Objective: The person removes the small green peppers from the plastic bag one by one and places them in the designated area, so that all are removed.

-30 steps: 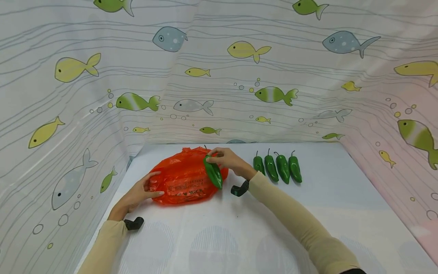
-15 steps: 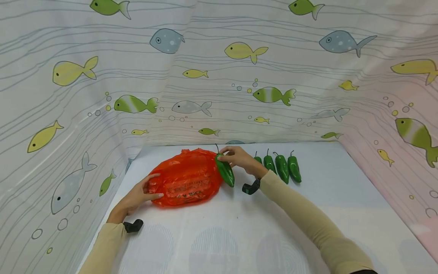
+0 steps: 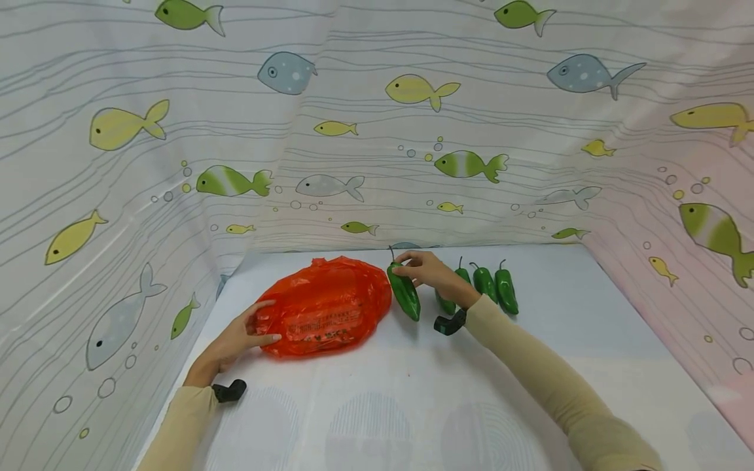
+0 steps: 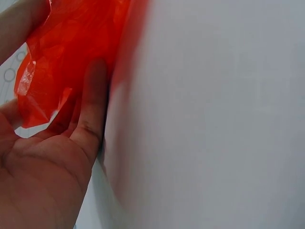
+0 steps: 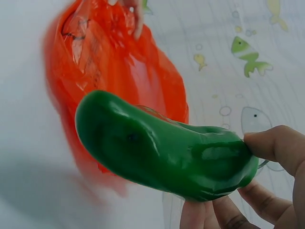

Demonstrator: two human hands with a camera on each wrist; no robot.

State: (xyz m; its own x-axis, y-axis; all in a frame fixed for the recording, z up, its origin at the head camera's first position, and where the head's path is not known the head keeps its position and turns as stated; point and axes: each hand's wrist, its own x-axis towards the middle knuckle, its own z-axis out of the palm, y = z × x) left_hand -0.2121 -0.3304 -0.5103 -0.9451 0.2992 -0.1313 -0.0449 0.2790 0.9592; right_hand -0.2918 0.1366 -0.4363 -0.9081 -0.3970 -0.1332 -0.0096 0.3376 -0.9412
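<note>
A crumpled red plastic bag [image 3: 324, 307] with dark print lies on the left part of the white table. My left hand [image 3: 234, 341] holds its left end, thumb and fingers spread around it; in the left wrist view some fingers [image 4: 93, 105] are partly behind the thin red film. My right hand [image 3: 436, 275] pinches a glossy green chili pepper [image 3: 404, 294] near its stem, between thumb and fingers. This pepper hangs tilted just right of the bag. In the right wrist view the pepper [image 5: 162, 148] crosses in front of the bag [image 5: 143, 86].
Several more green peppers [image 3: 484, 288] lie side by side at the back right, partly hidden by my right hand and wrist. Fish-patterned sheets [image 3: 412, 150] rise behind the table [image 3: 377, 418] and on both sides.
My right hand has moved right with the pepper, from in front of the bag to just beside its right end. The left hand stays at the bag's left end.
</note>
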